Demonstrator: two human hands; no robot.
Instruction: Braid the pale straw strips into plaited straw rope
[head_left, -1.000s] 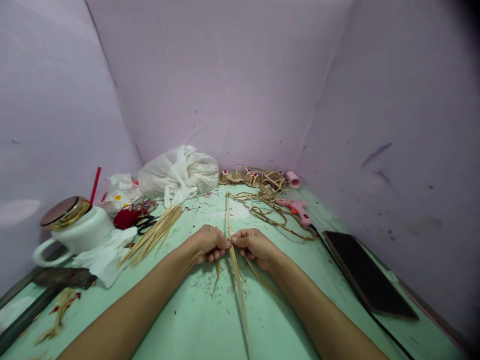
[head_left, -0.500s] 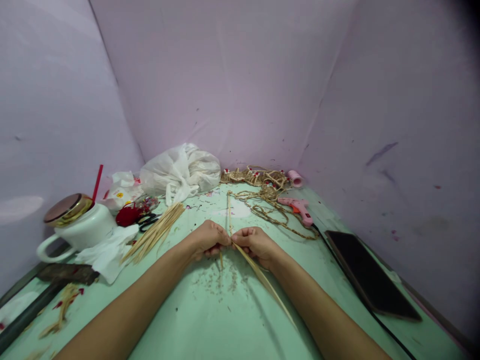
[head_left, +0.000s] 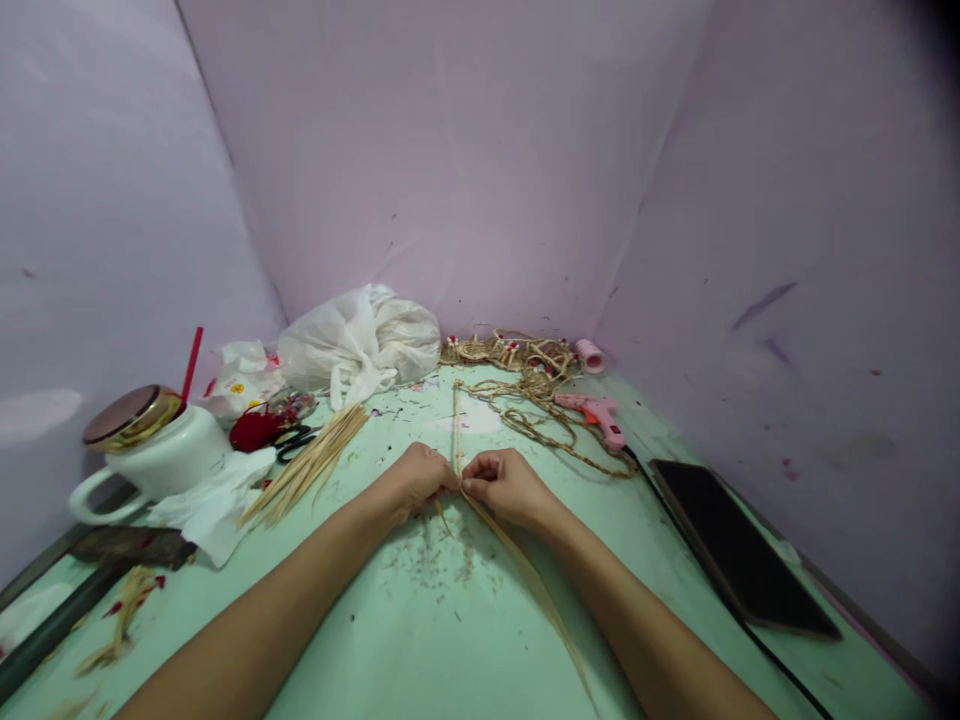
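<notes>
Straw braid [head_left: 458, 425] pinched by left hand [head_left: 421, 480]; right hand [head_left: 506, 487] pinching strands [head_left: 525, 567] just beside.

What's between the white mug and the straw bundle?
In the head view, a crumpled white tissue lies between the mug and the straw bundle; red yarn and scissors farther back.

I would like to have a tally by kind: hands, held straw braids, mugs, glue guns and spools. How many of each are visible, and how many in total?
Left hand and right hand: 2
Held straw braid: 1
White mug: 1
Pink glue gun: 1
Pink spool: 1
Total: 6
</notes>
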